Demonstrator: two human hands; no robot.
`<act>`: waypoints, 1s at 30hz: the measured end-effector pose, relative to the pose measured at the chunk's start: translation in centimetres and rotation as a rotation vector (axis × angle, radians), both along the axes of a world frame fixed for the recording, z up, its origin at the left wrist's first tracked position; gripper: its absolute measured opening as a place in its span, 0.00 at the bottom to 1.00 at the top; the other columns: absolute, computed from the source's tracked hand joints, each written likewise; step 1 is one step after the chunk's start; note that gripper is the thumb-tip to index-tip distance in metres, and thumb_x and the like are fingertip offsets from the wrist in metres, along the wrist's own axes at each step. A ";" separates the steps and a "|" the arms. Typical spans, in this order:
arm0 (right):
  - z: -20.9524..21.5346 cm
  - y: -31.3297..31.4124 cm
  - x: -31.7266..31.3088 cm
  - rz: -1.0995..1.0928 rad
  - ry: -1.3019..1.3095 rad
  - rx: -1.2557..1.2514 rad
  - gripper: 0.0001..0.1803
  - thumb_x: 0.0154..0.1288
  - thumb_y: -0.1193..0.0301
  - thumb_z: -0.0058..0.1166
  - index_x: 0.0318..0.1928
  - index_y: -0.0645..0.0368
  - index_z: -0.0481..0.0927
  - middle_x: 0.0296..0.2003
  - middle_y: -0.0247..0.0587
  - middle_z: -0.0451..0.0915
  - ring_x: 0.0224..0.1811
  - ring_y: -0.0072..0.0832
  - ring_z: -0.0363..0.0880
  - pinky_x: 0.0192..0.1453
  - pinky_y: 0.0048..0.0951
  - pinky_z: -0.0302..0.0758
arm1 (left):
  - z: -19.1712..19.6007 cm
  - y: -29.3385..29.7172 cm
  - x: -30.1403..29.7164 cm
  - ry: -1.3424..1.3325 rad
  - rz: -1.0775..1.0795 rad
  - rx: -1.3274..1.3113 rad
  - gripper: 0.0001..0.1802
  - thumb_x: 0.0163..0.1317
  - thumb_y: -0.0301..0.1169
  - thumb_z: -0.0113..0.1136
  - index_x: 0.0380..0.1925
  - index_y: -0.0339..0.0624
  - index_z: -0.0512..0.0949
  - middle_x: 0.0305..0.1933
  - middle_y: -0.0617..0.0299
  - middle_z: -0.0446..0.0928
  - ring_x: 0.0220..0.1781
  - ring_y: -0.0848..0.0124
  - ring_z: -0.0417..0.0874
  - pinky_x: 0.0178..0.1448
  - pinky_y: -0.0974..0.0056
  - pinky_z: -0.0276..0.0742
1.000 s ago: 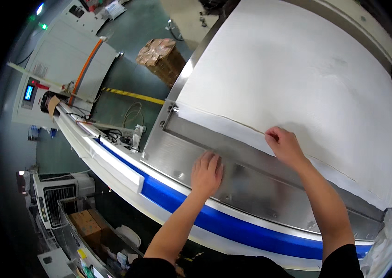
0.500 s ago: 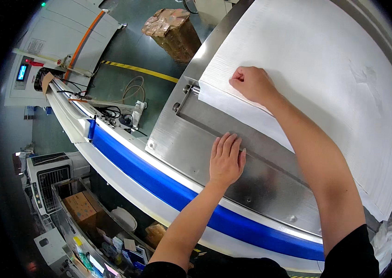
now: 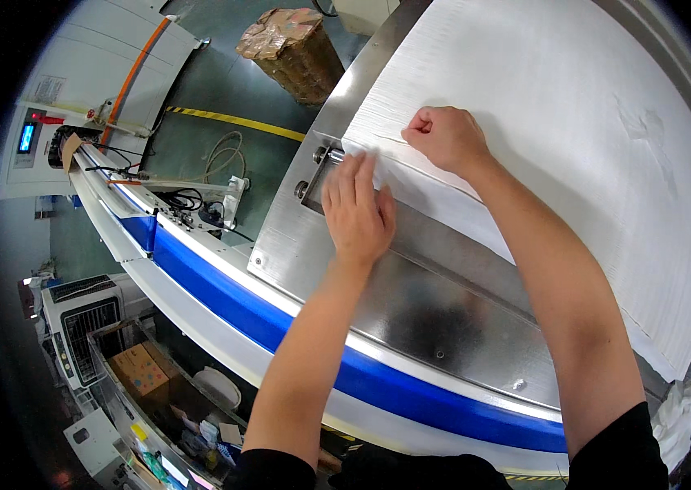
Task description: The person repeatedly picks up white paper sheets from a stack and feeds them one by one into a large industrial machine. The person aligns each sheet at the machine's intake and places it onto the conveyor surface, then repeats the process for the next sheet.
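The white sheet [image 3: 541, 90] lies spread over the far part of the steel worktop [image 3: 419, 322], and its near border runs along a long recess [image 3: 443, 237], roughly parallel to the near edge of the worktop. Some wrinkles are seen on it toward the right edge. The person's right hand [image 3: 446, 140] is upon this sheet, close to its near border and not far from its left corner; the fingers are curled in, with thumb and forefinger together, but I cannot tell whether a bit of the sheet is pinched there. The left hand [image 3: 359, 211] is over the recess, beside the left corner of the sheet, with the fingers extended and slightly apart, somewhat blurred, and grasping nothing that I can see. Its fingertips are near a shiny metal rod [image 3: 335, 154] by the left edge of the worktop; whether they touch it, I cannot tell. Along the near edge goes a bright blue band [image 3: 435, 412]. Beyond the left edge, a brown wrapped bundle [image 3: 300, 61] stands on the floor [image 3: 198, 94], near a yellow and black line [image 3: 235, 121]. By the right near corner there is a crumpled whitish plastic [image 3: 676, 416].
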State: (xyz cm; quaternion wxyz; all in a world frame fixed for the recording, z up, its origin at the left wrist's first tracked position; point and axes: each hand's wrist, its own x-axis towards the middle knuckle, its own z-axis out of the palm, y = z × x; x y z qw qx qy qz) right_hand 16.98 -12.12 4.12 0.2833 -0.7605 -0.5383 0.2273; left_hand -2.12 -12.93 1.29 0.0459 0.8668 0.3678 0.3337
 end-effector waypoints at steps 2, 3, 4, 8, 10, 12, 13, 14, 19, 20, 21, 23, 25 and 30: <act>-0.1 -0.1 -0.1 -0.009 -0.022 0.014 0.10 0.54 0.61 0.54 0.30 0.52 0.82 0.28 0.40 0.82 0.33 0.39 0.81 0.40 0.38 0.77 | 0.2 2.2 0.6 0.032 -0.014 0.082 0.27 0.55 0.29 0.53 0.58 0.40 0.66 0.59 0.50 0.68 0.62 0.55 0.67 0.64 0.51 0.58; -0.2 -0.1 -0.1 -0.016 -0.027 0.035 0.10 0.54 0.61 0.54 0.30 0.52 0.82 0.28 0.40 0.82 0.33 0.39 0.81 0.39 0.38 0.77 | 0.2 3.0 0.8 0.064 -0.029 0.097 0.28 0.55 0.29 0.52 0.58 0.42 0.66 0.59 0.51 0.68 0.62 0.55 0.67 0.64 0.51 0.58; -0.3 -0.2 -0.2 -0.023 -0.031 0.040 0.10 0.54 0.61 0.54 0.30 0.52 0.82 0.27 0.39 0.82 0.32 0.39 0.81 0.39 0.38 0.77 | 0.2 3.4 0.9 0.086 -0.047 0.112 0.28 0.55 0.30 0.52 0.59 0.43 0.66 0.59 0.53 0.68 0.63 0.56 0.67 0.65 0.51 0.58; -0.5 -0.2 -0.2 -0.029 -0.061 0.068 0.10 0.54 0.61 0.55 0.29 0.52 0.82 0.26 0.39 0.82 0.31 0.40 0.81 0.38 0.38 0.77 | -0.2 4.0 0.4 0.214 -0.080 0.124 0.24 0.55 0.32 0.53 0.55 0.48 0.69 0.59 0.58 0.69 0.62 0.59 0.68 0.64 0.52 0.59; -0.6 -0.1 0.0 -0.024 -0.059 0.067 0.10 0.54 0.61 0.55 0.29 0.52 0.82 0.26 0.39 0.82 0.31 0.40 0.81 0.38 0.38 0.77 | -0.4 4.1 -0.2 0.200 -0.095 0.135 0.22 0.54 0.33 0.54 0.52 0.49 0.71 0.58 0.60 0.69 0.61 0.60 0.69 0.63 0.53 0.59; -0.6 0.0 0.2 -0.021 -0.048 0.064 0.10 0.54 0.61 0.55 0.29 0.52 0.82 0.26 0.39 0.82 0.31 0.39 0.81 0.38 0.38 0.77 | -0.5 4.2 -0.6 0.218 -0.087 0.139 0.20 0.54 0.33 0.55 0.49 0.49 0.72 0.57 0.62 0.70 0.60 0.61 0.69 0.62 0.54 0.60; -0.5 0.0 0.3 -0.018 -0.035 0.060 0.10 0.54 0.61 0.55 0.29 0.52 0.82 0.26 0.39 0.82 0.31 0.39 0.81 0.38 0.38 0.77 | -0.6 4.1 -0.8 0.220 -0.077 0.132 0.19 0.53 0.33 0.56 0.47 0.49 0.73 0.57 0.62 0.70 0.59 0.62 0.70 0.62 0.54 0.60; -0.4 0.1 0.3 -0.013 -0.015 0.046 0.10 0.54 0.61 0.55 0.29 0.52 0.82 0.26 0.39 0.82 0.31 0.39 0.81 0.38 0.38 0.77 | -0.5 3.9 -1.0 0.208 -0.070 0.145 0.18 0.53 0.33 0.56 0.46 0.49 0.73 0.56 0.63 0.71 0.59 0.62 0.70 0.62 0.54 0.60; 0.7 -0.9 -0.6 0.029 0.044 0.090 0.11 0.56 0.59 0.55 0.31 0.52 0.82 0.28 0.39 0.82 0.31 0.38 0.82 0.39 0.37 0.77 | 0.2 3.1 -2.1 0.218 -0.091 0.189 0.16 0.49 0.33 0.58 0.41 0.50 0.75 0.54 0.63 0.71 0.58 0.63 0.70 0.61 0.53 0.60; 0.9 -1.6 -1.1 0.021 0.068 0.069 0.12 0.57 0.59 0.54 0.32 0.53 0.82 0.29 0.39 0.83 0.31 0.38 0.82 0.39 0.37 0.77 | 0.5 3.4 -2.4 0.287 -0.129 0.170 0.16 0.48 0.33 0.59 0.40 0.50 0.74 0.54 0.63 0.71 0.59 0.63 0.70 0.62 0.53 0.61; 1.0 -3.3 -1.7 0.071 0.066 0.141 0.14 0.59 0.58 0.56 0.36 0.55 0.81 0.27 0.39 0.82 0.28 0.33 0.81 0.34 0.32 0.75 | 0.9 3.9 -2.7 0.338 -0.181 0.170 0.16 0.47 0.32 0.59 0.39 0.49 0.74 0.54 0.62 0.72 0.59 0.63 0.70 0.62 0.53 0.61; 1.1 -8.2 -3.0 0.037 -0.148 0.150 0.14 0.62 0.57 0.51 0.37 0.54 0.81 0.28 0.42 0.81 0.29 0.41 0.80 0.34 0.38 0.75 | 1.9 4.9 -3.2 0.442 -0.298 0.142 0.15 0.45 0.31 0.60 0.36 0.49 0.73 0.54 0.62 0.72 0.60 0.63 0.70 0.64 0.51 0.62; 0.8 -13.8 -2.2 -0.060 -0.325 0.032 0.16 0.64 0.58 0.48 0.33 0.57 0.80 0.29 0.44 0.80 0.32 0.43 0.78 0.39 0.41 0.74 | 3.1 5.9 -3.1 0.566 -0.379 0.086 0.19 0.45 0.31 0.61 0.41 0.48 0.73 0.52 0.60 0.74 0.56 0.60 0.73 0.64 0.52 0.62; -0.2 -32.0 6.6 -0.456 -0.473 -0.098 0.21 0.67 0.57 0.43 0.27 0.59 0.81 0.28 0.48 0.81 0.32 0.44 0.80 0.52 0.49 0.70 | 7.0 5.7 -0.3 0.921 -0.409 0.016 0.26 0.43 0.30 0.62 0.47 0.47 0.69 0.47 0.58 0.76 0.53 0.60 0.75 0.61 0.53 0.62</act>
